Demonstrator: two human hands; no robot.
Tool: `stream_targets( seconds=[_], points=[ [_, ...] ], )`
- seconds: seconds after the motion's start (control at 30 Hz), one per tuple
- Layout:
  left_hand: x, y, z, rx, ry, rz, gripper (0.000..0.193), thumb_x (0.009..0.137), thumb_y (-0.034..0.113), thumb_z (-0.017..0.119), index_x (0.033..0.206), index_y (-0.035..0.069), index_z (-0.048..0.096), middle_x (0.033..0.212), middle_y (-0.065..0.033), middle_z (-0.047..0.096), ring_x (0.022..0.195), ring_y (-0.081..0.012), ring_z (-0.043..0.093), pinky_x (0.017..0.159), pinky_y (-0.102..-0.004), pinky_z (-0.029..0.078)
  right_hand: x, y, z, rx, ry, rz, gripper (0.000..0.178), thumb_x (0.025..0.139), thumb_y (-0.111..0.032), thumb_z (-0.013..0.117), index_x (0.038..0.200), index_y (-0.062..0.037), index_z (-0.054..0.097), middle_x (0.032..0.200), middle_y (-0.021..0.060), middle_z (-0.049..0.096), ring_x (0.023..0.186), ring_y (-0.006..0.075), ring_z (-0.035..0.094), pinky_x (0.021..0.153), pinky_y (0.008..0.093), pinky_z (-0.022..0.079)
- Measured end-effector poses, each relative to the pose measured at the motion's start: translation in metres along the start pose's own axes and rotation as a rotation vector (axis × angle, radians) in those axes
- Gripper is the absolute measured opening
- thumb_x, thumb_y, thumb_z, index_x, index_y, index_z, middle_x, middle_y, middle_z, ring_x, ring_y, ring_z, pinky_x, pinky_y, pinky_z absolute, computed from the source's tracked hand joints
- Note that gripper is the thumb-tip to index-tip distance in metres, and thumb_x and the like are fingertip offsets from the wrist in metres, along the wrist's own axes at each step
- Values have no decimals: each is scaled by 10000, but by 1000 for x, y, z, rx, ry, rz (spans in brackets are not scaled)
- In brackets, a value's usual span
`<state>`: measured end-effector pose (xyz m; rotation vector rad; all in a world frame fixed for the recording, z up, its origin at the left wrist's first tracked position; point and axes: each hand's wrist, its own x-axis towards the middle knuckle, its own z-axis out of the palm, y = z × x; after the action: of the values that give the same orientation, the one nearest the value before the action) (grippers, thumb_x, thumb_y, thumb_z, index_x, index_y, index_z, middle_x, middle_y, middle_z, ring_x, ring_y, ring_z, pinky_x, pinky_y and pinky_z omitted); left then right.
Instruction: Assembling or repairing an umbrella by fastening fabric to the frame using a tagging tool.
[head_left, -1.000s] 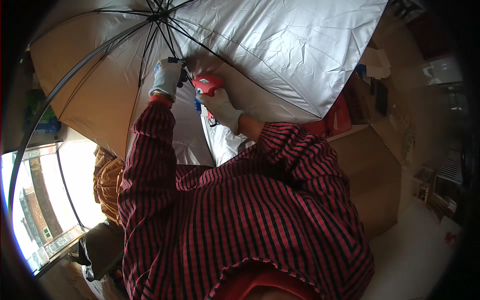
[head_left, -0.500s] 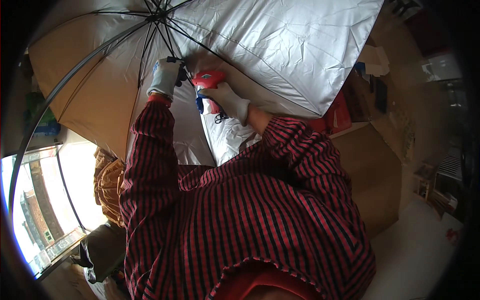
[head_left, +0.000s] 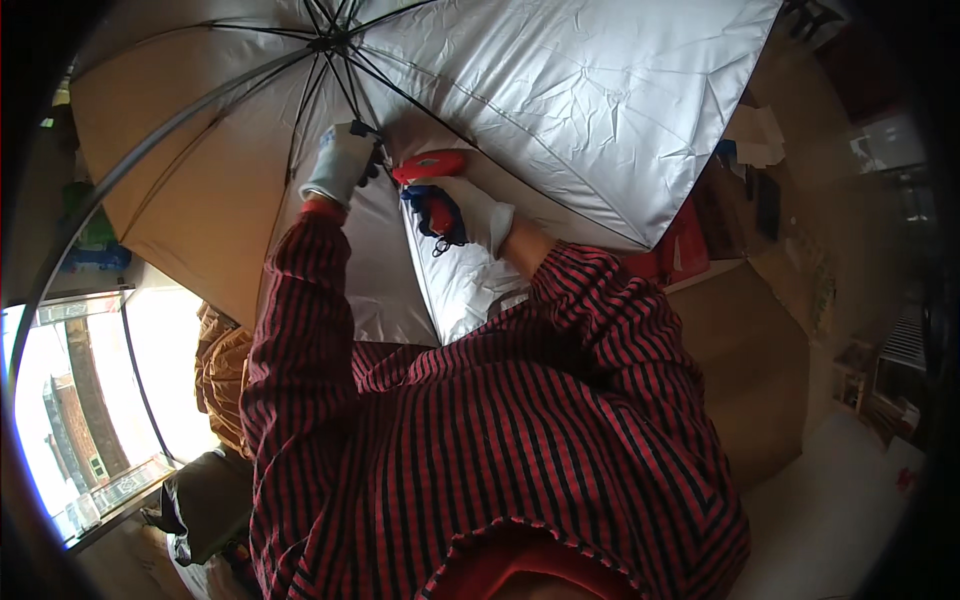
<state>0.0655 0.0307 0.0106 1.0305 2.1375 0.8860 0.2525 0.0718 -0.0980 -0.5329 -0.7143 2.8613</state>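
Observation:
An open umbrella (head_left: 590, 110) with a silver lining fills the upper view, its black ribs meeting at the hub (head_left: 328, 44). My left hand (head_left: 340, 165), in a white glove with dark fingertips, closes around a black umbrella rib (head_left: 345, 92) below the hub. Close to its right, my right hand (head_left: 478, 212), also gloved, grips a red pistol-shaped tool (head_left: 435, 163). The tool's narrow end points left, toward the fingers of my left hand. A thin black loop hangs under its handle. Exactly what the tool's tip touches is too small to tell.
The umbrella's curved black shaft (head_left: 120, 175) sweeps down the left side. A bright window or glass case (head_left: 90, 410) stands at lower left, beside brown bunched fabric (head_left: 222, 375). Brown cardboard (head_left: 745, 370) lies at right, below a red object (head_left: 685, 245).
The red tool has turned so its body lies more level, and my right fingers have shifted on its handle. Both hands and the umbrella appear slightly farther right and lower.

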Motion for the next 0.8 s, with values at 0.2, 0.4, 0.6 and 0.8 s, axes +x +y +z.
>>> stream_targets(
  seconds=[0.2, 0.4, 0.6, 0.8],
  points=[
    [34, 16, -63, 479, 149, -7, 308, 900, 293, 542, 860, 10, 657, 690, -149, 665, 570, -246, 666, 510, -362, 523, -21, -16, 24, -219, 80, -339, 252, 870, -219, 675, 1061, -72, 601, 810, 19, 629, 735, 112, 606, 629, 275, 502],
    [25, -39, -93, 892, 522, 222, 464, 856, 447, 604, 1027, 15, 611, 872, -180, 682, 843, -300, 678, 732, -434, 533, -4, 3, 24, -556, 299, -504, 305, 837, -214, 713, 1061, -47, 591, 795, 4, 606, 696, 105, 583, 619, 280, 495],
    [-9, -20, 6, 647, 312, 107, 553, 791, 491, 639, 1077, 18, 599, 933, -186, 677, 902, -372, 655, 791, -424, 521, 9, 10, 0, -550, 457, -451, 264, 801, -242, 681, 929, -21, 611, 746, 16, 575, 648, 105, 534, 558, 316, 441],
    [26, -51, 28, 610, 280, 140, 323, 833, 352, 578, 869, 53, 693, 886, -166, 694, 836, -333, 675, 718, -418, 531, 26, 29, 10, -471, 408, -502, 182, 800, -219, 652, 805, -43, 605, 667, 3, 544, 606, 104, 499, 539, 330, 425]
  ],
)
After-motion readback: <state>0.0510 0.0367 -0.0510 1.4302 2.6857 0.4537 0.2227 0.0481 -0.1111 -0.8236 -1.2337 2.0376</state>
